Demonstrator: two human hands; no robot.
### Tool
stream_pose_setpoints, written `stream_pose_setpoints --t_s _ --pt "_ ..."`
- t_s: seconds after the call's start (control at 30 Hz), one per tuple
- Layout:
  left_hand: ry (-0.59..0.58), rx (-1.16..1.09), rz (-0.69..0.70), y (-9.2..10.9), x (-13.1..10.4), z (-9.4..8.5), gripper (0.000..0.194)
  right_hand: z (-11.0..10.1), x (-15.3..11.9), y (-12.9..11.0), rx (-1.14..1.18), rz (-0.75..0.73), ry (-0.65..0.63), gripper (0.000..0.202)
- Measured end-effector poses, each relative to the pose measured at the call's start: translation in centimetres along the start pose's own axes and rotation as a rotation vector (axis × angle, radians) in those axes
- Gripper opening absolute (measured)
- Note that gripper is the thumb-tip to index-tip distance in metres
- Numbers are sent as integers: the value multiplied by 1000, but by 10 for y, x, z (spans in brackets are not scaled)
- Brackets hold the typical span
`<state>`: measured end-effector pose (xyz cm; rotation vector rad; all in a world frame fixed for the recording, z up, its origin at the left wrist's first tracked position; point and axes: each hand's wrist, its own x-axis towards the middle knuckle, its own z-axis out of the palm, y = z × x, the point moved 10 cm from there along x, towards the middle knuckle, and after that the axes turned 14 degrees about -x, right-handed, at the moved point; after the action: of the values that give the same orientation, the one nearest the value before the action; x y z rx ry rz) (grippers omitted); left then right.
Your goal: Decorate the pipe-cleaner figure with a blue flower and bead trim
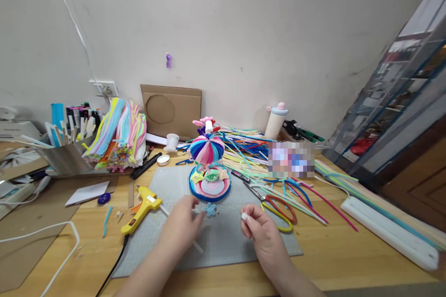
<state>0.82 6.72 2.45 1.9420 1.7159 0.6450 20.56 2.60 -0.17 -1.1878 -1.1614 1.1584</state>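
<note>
Here, R hand (256,227) pinches small white bit (244,216), fingers curled. L hand (186,220) half curled beside blue flower (210,209); can't tell if it holds anything. Flower on grey mat (226,243), w/ stripy toy (206,150) just behind.

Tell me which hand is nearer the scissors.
Right. The right hand is just left of the scissors; the left hand is farther left, beside the blue flower.

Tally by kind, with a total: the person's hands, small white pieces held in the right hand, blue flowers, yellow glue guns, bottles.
Hands: 2 (left hand, right hand)
Small white piece: 1
Blue flower: 1
Yellow glue gun: 1
Bottle: 1
Total: 6
</note>
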Motion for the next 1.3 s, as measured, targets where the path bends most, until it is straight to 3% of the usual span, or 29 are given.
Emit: stream_pose_setpoints --t_s 0.1,0.23,0.4,0.57,0.77,0.93,1.2,1.3 --pt "-54 -33 -23 10 10 34 23 3 0 0 -11 0 -8 26" --pt "-29 -127 34 17 11 41 9 10 0 1 -10 19 -30 26" --pt "-15 -674 -10 16 0 40 3 32 0 -3 49 44 -103 25" --pt "-91 -1142 -135 20 -7 57 12 49 2 -6 83 25 -154 27" --pt "-89 -1121 -62 26 -13 45 13 49 6 0 88 18 -136 25" --pt "-222 -1170 20 33 -18 42 26 54 6 1 54 47 -143 26" --pt "-215 -1377 -120 18 -18 45 47 60 8 -6 70 68 -147 28" --pt "-201 -1447 -127 19 -20 44 42 62 6 -8 75 87 -156 27"
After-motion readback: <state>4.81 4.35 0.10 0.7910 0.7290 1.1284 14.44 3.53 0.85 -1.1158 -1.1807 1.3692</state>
